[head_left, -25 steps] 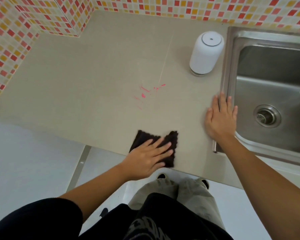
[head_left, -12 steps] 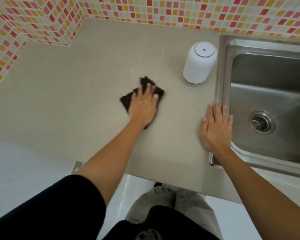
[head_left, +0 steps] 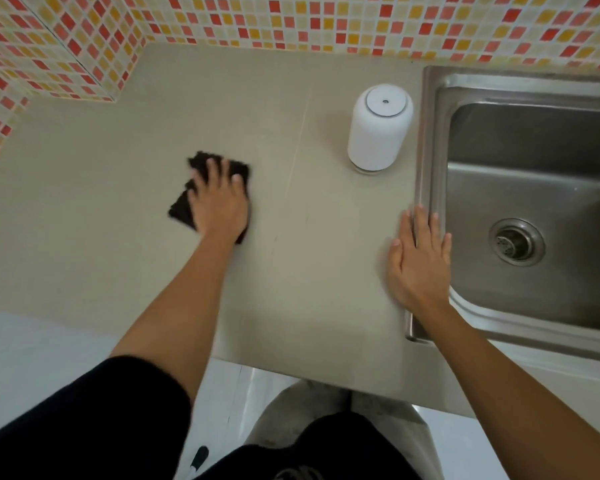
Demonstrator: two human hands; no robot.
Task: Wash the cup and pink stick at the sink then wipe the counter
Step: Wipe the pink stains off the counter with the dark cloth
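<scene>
My left hand [head_left: 219, 201] presses flat on a dark cloth [head_left: 182, 207] in the middle of the beige counter [head_left: 101, 202]. Only the cloth's edges show around the fingers and palm. A white cup [head_left: 378, 128] stands upside down near the sink's left rim. My right hand [head_left: 418, 259] lies flat with fingers spread, half on the counter and half on the left rim of the steel sink [head_left: 426, 133]. No pink marks show on the counter around the cloth. The pink stick is not in view.
Mosaic tile walls [head_left: 291, 19] bound the counter at the back and left, with a stepped corner at the upper left. The sink basin with its drain [head_left: 516, 241] lies to the right. The counter's front edge runs just past my forearms.
My left hand slid the cloth from the counter's front edge up over the pink smears and then to the left; the smears no longer show. My right hand stayed on the sink rim.
</scene>
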